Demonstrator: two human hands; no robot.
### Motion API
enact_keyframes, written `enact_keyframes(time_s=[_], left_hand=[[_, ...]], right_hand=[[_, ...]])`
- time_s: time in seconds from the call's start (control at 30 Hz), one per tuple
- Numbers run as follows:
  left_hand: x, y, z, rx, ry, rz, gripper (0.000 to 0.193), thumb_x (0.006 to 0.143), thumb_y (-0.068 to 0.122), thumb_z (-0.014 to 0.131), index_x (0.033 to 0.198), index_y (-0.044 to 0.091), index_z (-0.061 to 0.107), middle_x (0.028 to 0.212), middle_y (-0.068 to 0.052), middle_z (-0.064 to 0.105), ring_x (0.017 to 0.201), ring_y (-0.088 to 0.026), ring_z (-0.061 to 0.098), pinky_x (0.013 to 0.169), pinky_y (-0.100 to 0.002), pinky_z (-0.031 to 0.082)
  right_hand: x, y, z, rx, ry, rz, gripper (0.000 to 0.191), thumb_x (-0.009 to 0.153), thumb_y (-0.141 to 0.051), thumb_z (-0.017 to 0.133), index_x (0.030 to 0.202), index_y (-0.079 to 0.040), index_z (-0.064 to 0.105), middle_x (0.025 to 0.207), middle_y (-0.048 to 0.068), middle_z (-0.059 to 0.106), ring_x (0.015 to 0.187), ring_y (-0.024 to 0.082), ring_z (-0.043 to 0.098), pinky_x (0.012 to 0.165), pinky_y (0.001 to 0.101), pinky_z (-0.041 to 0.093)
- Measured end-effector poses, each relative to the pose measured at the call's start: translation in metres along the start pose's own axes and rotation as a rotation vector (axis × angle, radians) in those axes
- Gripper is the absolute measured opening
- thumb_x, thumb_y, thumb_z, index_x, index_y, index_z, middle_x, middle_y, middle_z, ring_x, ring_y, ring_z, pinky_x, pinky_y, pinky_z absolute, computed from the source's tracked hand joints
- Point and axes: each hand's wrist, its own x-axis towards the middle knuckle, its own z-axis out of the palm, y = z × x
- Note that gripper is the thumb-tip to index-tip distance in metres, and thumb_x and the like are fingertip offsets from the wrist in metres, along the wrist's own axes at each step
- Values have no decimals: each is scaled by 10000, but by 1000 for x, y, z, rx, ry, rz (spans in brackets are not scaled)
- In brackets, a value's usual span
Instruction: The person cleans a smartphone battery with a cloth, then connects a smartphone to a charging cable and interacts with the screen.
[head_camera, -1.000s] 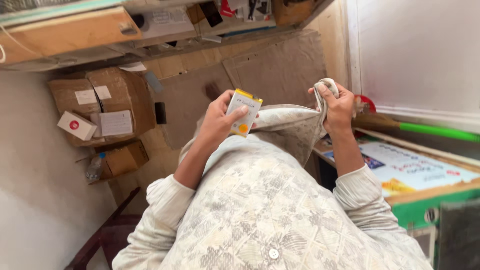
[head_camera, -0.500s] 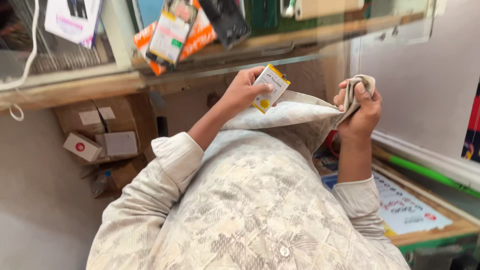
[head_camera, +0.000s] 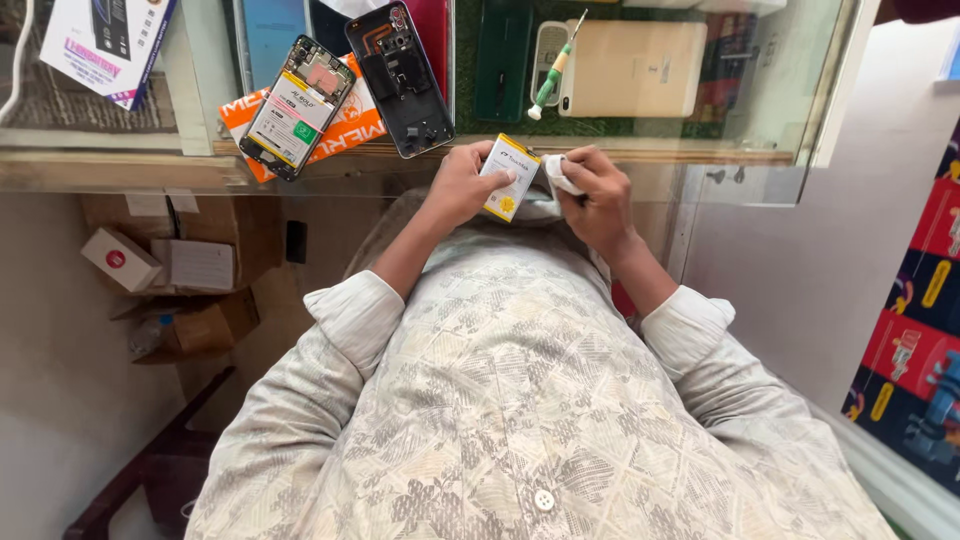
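At the glass counter (head_camera: 420, 165) edge | your left hand (head_camera: 462, 185) grips a white-and-yellow battery (head_camera: 509, 178) | your right hand (head_camera: 598, 195) is closed round a white cloth (head_camera: 560, 176).

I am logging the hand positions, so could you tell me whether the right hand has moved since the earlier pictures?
Yes. The right hand, holding a fold of shirt cloth, has closed in on the battery in the left hand; earlier it was held apart, further right.

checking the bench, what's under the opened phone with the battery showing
An orange box lies under the opened phone on the glass counter. The box's middle is covered.
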Motion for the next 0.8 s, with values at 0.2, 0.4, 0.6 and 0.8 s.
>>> enact_keyframes(time_s=[0.2, 0.4, 0.6, 0.8], left_hand=[[7, 3, -3, -86, -46, -15, 268, 853, 13, 757, 1116, -25, 725, 992, -75, 792, 854, -109, 759, 740, -266, 621], [6, -3, -4, -77, -43, -38, 241, 871, 32, 764, 1096, -44, 726, 964, -89, 789, 820, -108, 748, 713, -271, 614], [2, 5, 0, -11, 10, -4, 226, 864, 52, 776, 1070, -33, 741, 936, -71, 796, 806, -99, 746, 717, -270, 614], [-3, 14, 3, 77, 51, 27, 206, 875, 72, 779, 1058, -21, 757, 930, -71, 800, 807, -91, 737, 722, -271, 608]], right_hand=[[3, 14, 13, -32, -2, -87, 247, 814, 27, 771, 1053, 3, 713, 1030, 148, 679, 839, 299, 710, 735, 380, 587], [-2, 11, 18, -99, -46, -104, 262, 798, 10, 809, 1043, -25, 723, 1026, 126, 680, 788, 270, 698, 688, 369, 575], [1, 9, 16, -162, -103, -130, 281, 765, -10, 822, 1020, -41, 708, 1003, 100, 650, 767, 275, 677, 659, 386, 559], [3, 8, 16, -197, -118, -164, 312, 761, -10, 819, 1053, -38, 713, 1033, 103, 643, 791, 272, 675, 661, 383, 557]])
